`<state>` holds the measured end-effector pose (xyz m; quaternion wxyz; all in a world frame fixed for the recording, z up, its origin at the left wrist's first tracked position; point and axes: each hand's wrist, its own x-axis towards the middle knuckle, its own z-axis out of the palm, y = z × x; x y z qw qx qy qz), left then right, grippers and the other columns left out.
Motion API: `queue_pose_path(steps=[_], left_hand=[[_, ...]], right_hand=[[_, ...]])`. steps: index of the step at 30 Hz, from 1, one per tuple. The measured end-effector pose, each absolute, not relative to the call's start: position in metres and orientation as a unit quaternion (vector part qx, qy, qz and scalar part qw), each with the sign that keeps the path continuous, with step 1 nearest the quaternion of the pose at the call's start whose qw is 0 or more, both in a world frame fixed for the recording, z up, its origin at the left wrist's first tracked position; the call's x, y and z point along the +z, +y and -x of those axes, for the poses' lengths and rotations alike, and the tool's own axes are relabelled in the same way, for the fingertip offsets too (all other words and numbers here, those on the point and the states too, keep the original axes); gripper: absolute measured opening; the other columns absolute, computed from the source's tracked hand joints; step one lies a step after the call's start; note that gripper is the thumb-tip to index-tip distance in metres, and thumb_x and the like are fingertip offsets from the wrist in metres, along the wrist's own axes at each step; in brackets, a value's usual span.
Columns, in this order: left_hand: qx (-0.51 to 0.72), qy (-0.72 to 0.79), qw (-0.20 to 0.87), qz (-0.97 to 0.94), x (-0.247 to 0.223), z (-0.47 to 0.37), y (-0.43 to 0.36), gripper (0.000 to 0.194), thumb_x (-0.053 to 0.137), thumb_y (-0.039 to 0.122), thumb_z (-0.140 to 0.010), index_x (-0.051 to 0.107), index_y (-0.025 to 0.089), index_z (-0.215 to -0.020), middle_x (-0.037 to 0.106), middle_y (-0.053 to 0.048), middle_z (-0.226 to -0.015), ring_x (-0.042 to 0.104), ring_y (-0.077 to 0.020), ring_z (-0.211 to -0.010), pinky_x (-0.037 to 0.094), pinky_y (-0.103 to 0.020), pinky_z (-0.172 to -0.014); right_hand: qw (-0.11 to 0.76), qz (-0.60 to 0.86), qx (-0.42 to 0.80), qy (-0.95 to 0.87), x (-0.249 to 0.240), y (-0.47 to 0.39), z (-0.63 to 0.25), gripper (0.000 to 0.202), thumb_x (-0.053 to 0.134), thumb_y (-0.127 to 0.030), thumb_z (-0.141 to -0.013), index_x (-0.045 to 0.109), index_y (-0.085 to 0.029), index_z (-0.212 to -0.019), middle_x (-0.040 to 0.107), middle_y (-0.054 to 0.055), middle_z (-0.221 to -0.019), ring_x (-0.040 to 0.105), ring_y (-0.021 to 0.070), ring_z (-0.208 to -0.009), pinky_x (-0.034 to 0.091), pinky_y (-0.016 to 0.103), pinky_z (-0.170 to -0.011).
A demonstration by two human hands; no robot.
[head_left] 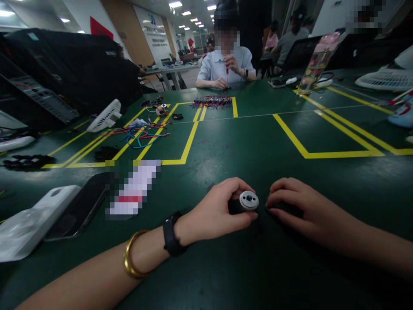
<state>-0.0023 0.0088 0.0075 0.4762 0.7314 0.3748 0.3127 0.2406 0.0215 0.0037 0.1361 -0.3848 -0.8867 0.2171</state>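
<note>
My left hand (pixel 222 211), with a black watch and a gold bangle on its wrist, is wrapped round a small dark cylinder with a silver round end (pixel 249 200). The silver end faces up and shows a dark centre and small holes. Just to the right, my right hand (pixel 295 206) is held with thumb and fingertips close together. Something tiny and dark seems to be at those fingertips, too small to name. A narrow gap separates the two hands above the green table (pixel 222 159).
Left lie a blurred paper (pixel 135 189), a black phone (pixel 84 206), a white case (pixel 35 219) and coloured wires (pixel 142 133). Across the table a person (pixel 226 64) holds a screwdriver near a wire bundle (pixel 213 101). A bottle (pixel 318 64) stands back right.
</note>
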Motion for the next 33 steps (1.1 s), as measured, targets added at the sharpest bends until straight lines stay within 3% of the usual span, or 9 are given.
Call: queue_pose_path(steps=[10, 17, 22, 33], left_hand=[[0.312, 0.376, 0.468, -0.736, 0.006, 0.002, 0.008, 0.031, 0.072, 0.016, -0.075, 0.057, 0.015, -0.102, 0.063, -0.002, -0.096, 0.061, -0.0139, -0.084, 0.051, -0.025, -0.074], [0.313, 0.376, 0.462, -0.74, 0.007, 0.002, 0.008, 0.03, 0.071, 0.015, -0.076, 0.057, 0.016, -0.102, 0.063, -0.002, -0.096, 0.061, -0.0142, -0.084, 0.05, -0.025, -0.075], [0.308, 0.378, 0.462, -0.74, 0.006, 0.002, 0.009, 0.03, 0.07, 0.015, -0.075, 0.056, 0.017, -0.1, 0.062, 0.0, -0.092, 0.059, -0.0132, -0.08, 0.047, -0.024, -0.069], [0.286, 0.399, 0.413, -0.767, 0.003, 0.004, 0.01, 0.028, 0.07, 0.02, -0.076, 0.053, 0.018, -0.098, 0.057, 0.001, -0.088, 0.054, -0.0132, -0.076, 0.043, -0.025, -0.065]], right_hand=[[0.111, 0.361, 0.197, -0.905, 0.006, 0.026, -0.238, 0.015, 0.057, -0.025, -0.087, 0.065, -0.027, -0.1, 0.057, 0.007, -0.107, 0.058, 0.0238, -0.093, 0.05, 0.042, -0.076], [0.201, 0.366, 0.241, -0.876, 0.008, 0.025, -0.238, 0.015, 0.058, -0.026, -0.088, 0.064, -0.025, -0.101, 0.061, 0.005, -0.103, 0.061, 0.0208, -0.092, 0.052, 0.037, -0.077], [0.265, 0.345, 0.172, -0.884, 0.027, 0.027, -0.223, 0.014, 0.061, -0.024, -0.086, 0.066, -0.026, -0.098, 0.062, 0.005, -0.104, 0.058, 0.0227, -0.099, 0.049, 0.04, -0.084], [0.273, 0.309, 0.189, -0.891, 0.04, 0.029, -0.196, 0.01, 0.063, -0.021, -0.084, 0.07, -0.023, -0.091, 0.062, 0.006, -0.103, 0.059, 0.0212, -0.099, 0.049, 0.036, -0.084]])
